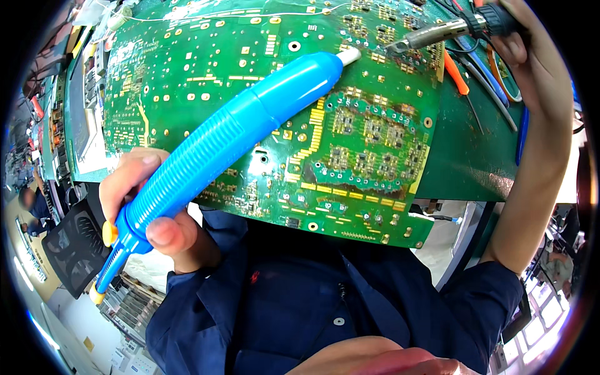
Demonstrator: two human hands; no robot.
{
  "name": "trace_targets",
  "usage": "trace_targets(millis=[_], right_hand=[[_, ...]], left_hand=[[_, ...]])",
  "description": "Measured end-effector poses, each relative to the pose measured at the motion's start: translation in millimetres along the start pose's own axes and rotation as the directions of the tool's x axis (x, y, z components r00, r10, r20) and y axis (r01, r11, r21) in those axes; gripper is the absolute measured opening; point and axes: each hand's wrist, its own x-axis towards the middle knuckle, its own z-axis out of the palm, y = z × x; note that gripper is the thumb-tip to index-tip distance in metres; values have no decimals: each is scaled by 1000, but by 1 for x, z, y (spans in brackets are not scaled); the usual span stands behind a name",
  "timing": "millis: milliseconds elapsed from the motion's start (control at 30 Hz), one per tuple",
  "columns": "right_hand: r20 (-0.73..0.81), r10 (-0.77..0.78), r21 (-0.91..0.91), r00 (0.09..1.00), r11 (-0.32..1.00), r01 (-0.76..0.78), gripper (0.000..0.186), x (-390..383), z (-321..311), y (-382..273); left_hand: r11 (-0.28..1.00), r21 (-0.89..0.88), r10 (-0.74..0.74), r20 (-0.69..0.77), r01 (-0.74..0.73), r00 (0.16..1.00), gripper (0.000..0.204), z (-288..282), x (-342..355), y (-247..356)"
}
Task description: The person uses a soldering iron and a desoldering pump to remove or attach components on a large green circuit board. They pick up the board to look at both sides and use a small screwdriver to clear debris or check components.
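My left hand (156, 206) is closed round the lower body of a blue desoldering pump (231, 125), which slants up to the right. Its white nozzle (350, 56) points at the upper right part of a large green circuit board (206, 62). A yellow plunger end (96, 294) sticks out below the hand. From the upper right, my right hand (522, 56) grips the dark handle of a soldering iron (437, 32). The iron's tip lies over a group of small parts on the board, a short way right of the nozzle. Whether the tip touches the board I cannot tell.
Right of the board, an orange-handled screwdriver (457, 75) and several other hand tools lie on the green bench mat (459, 153). A thin white wire (206, 19) crosses the board's far side. The board's near edge overhangs the bench. A black chair (75, 250) stands at the left.
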Motion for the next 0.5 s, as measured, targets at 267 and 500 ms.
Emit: trace_targets(millis=[267,500], right_hand=[[-37,-41,-69,998,997,38,20,-2,-1,-2],[-36,-67,-90,997,994,64,19,-4,-4,-5]], left_hand=[[995,-10,101,72,-101,992,61,-4,1,-6],[995,-36,96,1,-96,995,71,4,2,-5]])
